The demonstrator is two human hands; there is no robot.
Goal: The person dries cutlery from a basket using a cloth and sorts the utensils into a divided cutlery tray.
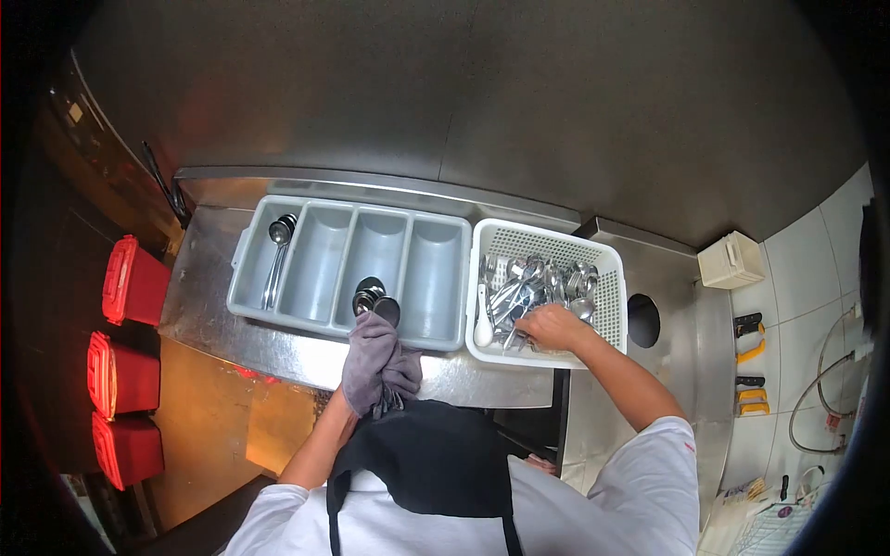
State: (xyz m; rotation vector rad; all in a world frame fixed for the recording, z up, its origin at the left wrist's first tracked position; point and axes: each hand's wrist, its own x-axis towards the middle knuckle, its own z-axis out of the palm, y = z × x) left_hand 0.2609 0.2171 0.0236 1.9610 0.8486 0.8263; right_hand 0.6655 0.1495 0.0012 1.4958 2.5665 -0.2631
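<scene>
Holding likely slippery spoons below their bowls through soft cloth, the left hand grips; the right hand pinches hard cutlery by the basket's near edge.

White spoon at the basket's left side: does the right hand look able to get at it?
Probably yes: the right hand is over the same basket, close by, and the white spoon looks uncovered. The fingers seem to pinch a metal utensil, which may need letting go first.
</scene>
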